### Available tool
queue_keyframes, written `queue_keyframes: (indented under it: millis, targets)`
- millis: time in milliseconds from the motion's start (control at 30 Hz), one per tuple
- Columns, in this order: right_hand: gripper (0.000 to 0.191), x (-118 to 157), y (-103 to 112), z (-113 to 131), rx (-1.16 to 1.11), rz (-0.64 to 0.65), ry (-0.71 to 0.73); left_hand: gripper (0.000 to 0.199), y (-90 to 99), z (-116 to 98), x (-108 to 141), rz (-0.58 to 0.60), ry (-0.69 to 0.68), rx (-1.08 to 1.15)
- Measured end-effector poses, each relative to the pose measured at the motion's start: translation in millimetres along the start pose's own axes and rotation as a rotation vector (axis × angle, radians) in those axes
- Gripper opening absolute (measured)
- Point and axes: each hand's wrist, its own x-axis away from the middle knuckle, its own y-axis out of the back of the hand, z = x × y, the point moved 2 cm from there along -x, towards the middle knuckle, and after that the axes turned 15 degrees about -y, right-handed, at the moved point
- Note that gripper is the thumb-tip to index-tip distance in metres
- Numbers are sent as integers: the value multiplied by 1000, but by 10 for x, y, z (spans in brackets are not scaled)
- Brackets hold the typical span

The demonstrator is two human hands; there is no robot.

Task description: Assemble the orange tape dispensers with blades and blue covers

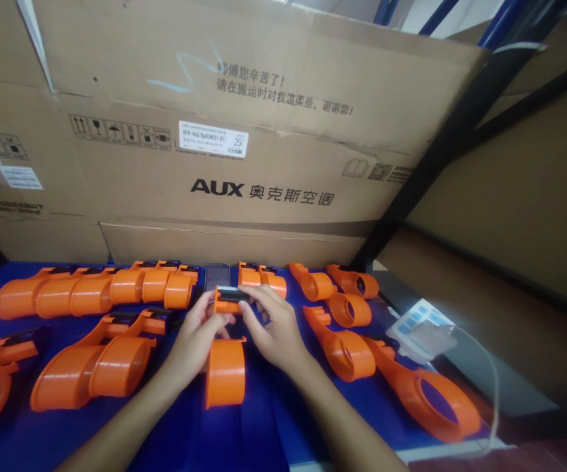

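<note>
An orange tape dispenser (226, 373) is held upright near the middle of the blue surface, its round part hanging below my hands. Its top end carries a black roller and a pale serrated edge. My left hand (199, 331) is closed on the left side of that top end. On the right side, my right hand (274, 324) grips the same end, with thumb and fingers at the black part. The two hands are close together but apart. Parts of the dispenser's neck are hidden behind the fingers.
Rows of orange dispensers (61, 380) lie left and right on the blue surface (175, 432). A dark phone-like device (217, 275) sits behind my hands. A large cardboard box (263, 157) stands at the back. At right are a white device (421, 331) with a cable and a dark post (440, 144).
</note>
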Motion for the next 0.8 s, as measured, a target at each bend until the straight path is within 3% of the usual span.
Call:
queue_keyframes:
  millis: [367, 500, 567, 633, 800]
  targets:
    - [35, -44, 18, -12, -62, 93, -65, 31, -18, -18, -5, 20, 12, 65]
    - [34, -110, 219, -131, -50, 9, -281, 28, 1, 16, 6, -34, 73, 127]
    - [40, -143, 339, -196, 103, 27, -402, 28, 9, 30, 6, -45, 90, 140]
    - [40, -160, 421, -241, 379, 132, -484, 28, 13, 36, 5, -42, 93, 135]
    - [37, -136, 451, -301, 926, 354, -596, 28, 26, 38, 10, -29, 85, 99]
